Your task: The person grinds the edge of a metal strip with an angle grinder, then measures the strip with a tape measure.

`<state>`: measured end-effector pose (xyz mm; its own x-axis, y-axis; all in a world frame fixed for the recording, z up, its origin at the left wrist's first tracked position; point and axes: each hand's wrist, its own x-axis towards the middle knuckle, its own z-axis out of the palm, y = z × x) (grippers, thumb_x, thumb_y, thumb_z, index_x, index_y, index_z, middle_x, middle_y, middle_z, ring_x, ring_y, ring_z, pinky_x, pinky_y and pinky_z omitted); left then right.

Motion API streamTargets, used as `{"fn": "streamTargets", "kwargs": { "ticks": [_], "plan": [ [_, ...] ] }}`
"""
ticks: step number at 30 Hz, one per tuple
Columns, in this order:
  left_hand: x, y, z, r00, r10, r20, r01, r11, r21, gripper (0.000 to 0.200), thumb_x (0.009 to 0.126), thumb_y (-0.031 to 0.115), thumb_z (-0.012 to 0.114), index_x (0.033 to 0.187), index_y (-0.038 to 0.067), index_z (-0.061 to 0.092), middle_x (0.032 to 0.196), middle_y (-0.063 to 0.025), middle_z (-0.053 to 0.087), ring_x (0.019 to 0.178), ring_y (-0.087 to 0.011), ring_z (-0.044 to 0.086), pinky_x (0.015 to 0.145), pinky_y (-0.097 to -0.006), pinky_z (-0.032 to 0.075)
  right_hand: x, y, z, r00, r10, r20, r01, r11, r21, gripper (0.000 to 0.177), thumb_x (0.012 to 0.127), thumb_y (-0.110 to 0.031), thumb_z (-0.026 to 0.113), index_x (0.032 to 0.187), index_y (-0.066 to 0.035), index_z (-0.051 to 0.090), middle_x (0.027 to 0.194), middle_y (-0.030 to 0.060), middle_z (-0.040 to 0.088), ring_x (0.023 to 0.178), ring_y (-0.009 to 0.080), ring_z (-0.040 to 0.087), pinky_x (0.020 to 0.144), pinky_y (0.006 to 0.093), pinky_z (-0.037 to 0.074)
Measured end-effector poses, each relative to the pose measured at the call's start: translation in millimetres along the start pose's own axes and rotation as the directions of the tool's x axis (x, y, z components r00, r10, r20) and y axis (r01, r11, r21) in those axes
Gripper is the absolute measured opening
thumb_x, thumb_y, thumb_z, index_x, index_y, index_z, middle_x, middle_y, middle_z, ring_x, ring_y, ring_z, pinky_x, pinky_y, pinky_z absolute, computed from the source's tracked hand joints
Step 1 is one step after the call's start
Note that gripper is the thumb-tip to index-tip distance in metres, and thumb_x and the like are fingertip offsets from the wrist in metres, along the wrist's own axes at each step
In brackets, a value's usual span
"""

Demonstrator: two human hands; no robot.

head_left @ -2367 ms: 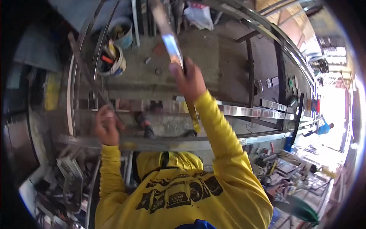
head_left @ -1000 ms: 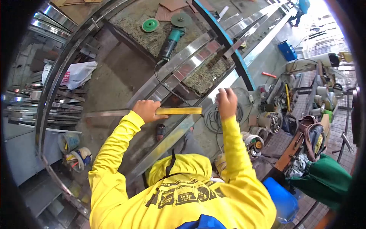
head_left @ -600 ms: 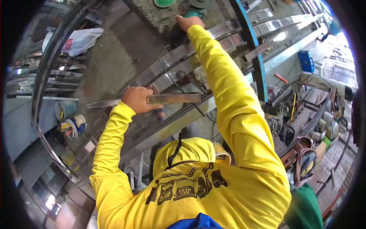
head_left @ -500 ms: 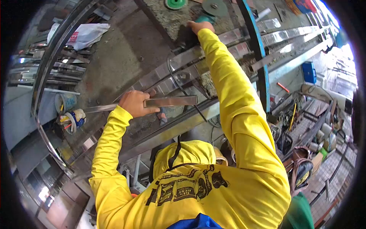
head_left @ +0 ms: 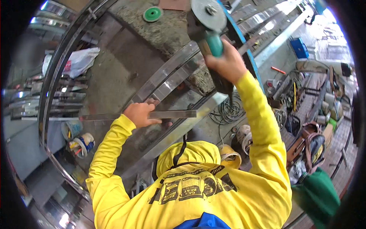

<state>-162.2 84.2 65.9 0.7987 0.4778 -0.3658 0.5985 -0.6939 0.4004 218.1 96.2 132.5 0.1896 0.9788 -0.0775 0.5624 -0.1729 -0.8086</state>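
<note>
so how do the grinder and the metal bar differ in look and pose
The grinder is teal and dark with a round grey disc; the metal bar is long, straight and plain. The grinder is in the right hand, its disc end pointing away from the body; the metal bar is in the left hand, lying crosswise in front. Both are gripped.

The left hand (head_left: 138, 114) is curled in a grip, the left forearm (head_left: 114, 140) slanting back and outward behind it. Ahead and to the right of that hand, the right hand (head_left: 230, 63) also grips, the right forearm (head_left: 254, 101) running back and outward from it.
</note>
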Motion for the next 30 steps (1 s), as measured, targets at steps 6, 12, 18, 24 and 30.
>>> {"fn": "streamTargets", "kwargs": {
  "ticks": [6,12,18,24,30],
  "plan": [
    [78.4,31.1,35.6,0.955,0.296,0.001,-0.291,0.938,0.187,0.064,0.086,0.070,0.059,0.098,0.008,0.053,0.082,-0.0154,0.065,0.074,-0.0364,0.069,0.064,-0.0489,0.054,-228.7,-35.4,-45.2,0.926,0.374,-0.049,-0.303,0.815,0.493,0.046,0.071,-0.003,0.066,0.116,0.001,0.058,0.097,0.0049,0.065,0.084,0.0152,0.062,0.078,0.0317,0.053],
    [109.0,55.5,44.8,0.818,0.562,-0.123,-0.488,0.791,0.368,0.059,0.085,0.067,0.062,0.091,0.008,0.059,0.090,-0.0101,0.062,0.089,-0.0293,0.060,0.078,-0.0419,0.044,-411.2,-17.1,36.2,0.657,0.621,-0.427,-0.432,0.775,0.461,0.043,0.071,-0.004,0.072,0.112,0.000,0.059,0.092,0.0056,0.067,0.082,0.0148,0.063,0.076,0.0317,0.052],
    [110.9,70.2,58.8,0.845,0.531,-0.067,-0.482,0.809,0.335,0.060,0.087,0.067,0.061,0.093,0.007,0.060,0.092,-0.0119,0.060,0.092,-0.0314,0.058,0.079,-0.0440,0.044,-480.2,-7.4,106.6,0.563,0.683,-0.465,-0.443,0.724,0.528,0.052,0.070,-0.010,0.078,0.116,0.001,0.056,0.103,0.0096,0.067,0.090,0.0194,0.063,0.083,0.0337,0.052],
    [114.0,102.7,85.3,0.811,0.573,-0.116,-0.482,0.767,0.423,0.072,0.083,0.076,0.060,0.089,0.004,0.058,0.083,-0.0163,0.059,0.079,-0.0349,0.059,0.070,-0.0469,0.045,-489.5,-1.5,119.3,0.651,0.522,-0.552,-0.362,0.852,0.379,0.066,0.068,-0.012,0.079,0.128,0.000,0.053,0.117,0.0135,0.063,0.105,0.0256,0.061,0.096,0.0370,0.048],
    [98.2,142.1,66.3,0.884,0.448,-0.130,-0.347,0.818,0.459,0.083,0.074,0.082,0.062,0.104,0.004,0.058,0.102,-0.0137,0.059,0.098,-0.0304,0.056,0.085,-0.0441,0.042,-510.6,8.5,131.4,0.650,0.576,-0.495,-0.285,0.789,0.543,0.066,0.070,-0.011,0.078,0.129,0.001,0.052,0.120,0.0130,0.064,0.108,0.0239,0.062,0.098,0.0359,0.048]
  ]
}}
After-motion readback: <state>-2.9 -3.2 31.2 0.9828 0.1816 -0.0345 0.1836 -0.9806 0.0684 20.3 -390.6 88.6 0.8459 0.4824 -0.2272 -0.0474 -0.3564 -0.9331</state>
